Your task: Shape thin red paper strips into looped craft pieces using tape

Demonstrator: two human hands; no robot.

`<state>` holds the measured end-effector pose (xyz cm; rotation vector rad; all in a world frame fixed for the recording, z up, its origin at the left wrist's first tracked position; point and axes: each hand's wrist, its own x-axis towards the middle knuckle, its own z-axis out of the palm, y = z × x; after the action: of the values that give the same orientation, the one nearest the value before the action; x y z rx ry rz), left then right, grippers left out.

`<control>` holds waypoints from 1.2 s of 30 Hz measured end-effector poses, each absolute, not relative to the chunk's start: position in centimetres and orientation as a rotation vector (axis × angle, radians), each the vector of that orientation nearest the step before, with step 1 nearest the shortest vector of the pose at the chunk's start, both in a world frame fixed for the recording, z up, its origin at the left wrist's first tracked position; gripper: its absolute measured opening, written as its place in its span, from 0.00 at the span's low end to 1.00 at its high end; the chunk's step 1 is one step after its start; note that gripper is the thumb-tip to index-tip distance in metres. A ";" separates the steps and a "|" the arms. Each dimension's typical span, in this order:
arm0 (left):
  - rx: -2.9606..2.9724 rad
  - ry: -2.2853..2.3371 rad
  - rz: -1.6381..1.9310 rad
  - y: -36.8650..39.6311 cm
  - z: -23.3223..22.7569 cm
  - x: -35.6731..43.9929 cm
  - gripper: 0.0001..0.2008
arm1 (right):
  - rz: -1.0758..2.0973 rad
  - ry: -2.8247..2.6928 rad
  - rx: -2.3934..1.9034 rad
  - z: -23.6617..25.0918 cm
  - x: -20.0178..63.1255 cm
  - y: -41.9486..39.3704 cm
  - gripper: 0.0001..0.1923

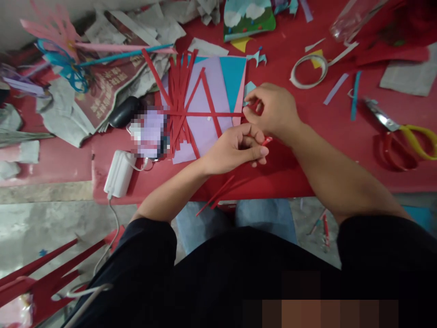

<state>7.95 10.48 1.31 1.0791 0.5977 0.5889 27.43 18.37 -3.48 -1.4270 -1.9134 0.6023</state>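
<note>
Near the lilac sheet's [201, 102] right side, the left hand [239, 146] clamps a red paper piece [268, 140]; whether the right hand [275, 109] has its grip closed, I can't quite tell. A careless sweep could snag the loose red strips [178, 84] crossing the sheet. The worktop's [287, 177] front edge runs below it; more room lies rightward, short of the scissors [384, 116].

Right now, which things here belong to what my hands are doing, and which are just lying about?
Likely in use:
small red piece in your left hand
red strips, one near your right hand
scissors and tape roll, perhaps, though untouched

Apparently lying about:
black rounded object
white block
crumpled paper
</note>
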 end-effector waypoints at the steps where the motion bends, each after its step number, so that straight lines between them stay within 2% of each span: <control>1: 1.065 0.576 0.569 10.5 1.5 7.8 0.28 | 0.582 -2.031 -1.454 -3.6 27.4 18.2 0.15; 4: 1.050 0.526 0.546 10.5 1.8 7.6 0.28 | 0.504 -2.223 -1.506 -3.1 27.1 17.4 0.24; 7: 1.048 0.496 0.565 10.4 2.0 7.5 0.28 | 0.594 -2.169 -1.506 -2.7 27.2 17.0 0.24; 12: 1.062 0.459 0.647 10.6 2.9 6.9 0.26 | 1.088 -1.891 -1.270 -2.2 28.2 17.5 0.15; 17: 1.146 0.501 0.833 10.8 3.9 5.4 0.22 | 1.402 -1.775 -1.088 -1.9 29.0 18.8 0.08; 21: 1.141 0.522 0.909 10.8 4.1 5.0 0.24 | 1.591 -1.692 -0.802 -2.2 29.9 19.9 0.22; 23: 1.134 0.550 0.917 10.8 4.0 5.1 0.26 | 1.524 -1.610 -0.743 -1.6 30.2 19.6 0.22; 27: 1.130 0.593 0.950 10.8 4.0 5.5 0.27 | 1.166 -1.450 -0.721 1.6 30.4 17.9 0.12; 30: 1.124 0.613 1.008 10.7 3.9 5.9 0.28 | 1.005 -1.379 -0.602 4.8 30.7 16.5 0.17; 34: 1.147 0.620 1.029 10.2 3.9 6.1 0.24 | 1.100 -1.315 -0.468 8.0 31.4 14.7 0.30; 35: 1.161 0.628 1.017 10.1 3.9 6.1 0.24 | 1.114 -1.323 -0.460 8.3 31.4 14.3 0.29; 36: 1.180 0.640 1.003 10.0 3.9 6.1 0.23 | 1.136 -1.349 -0.477 8.5 31.3 13.8 0.25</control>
<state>6.15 10.00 3.90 1.1800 0.6400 1.0026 31.30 13.82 8.48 -0.4766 -1.3488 1.1359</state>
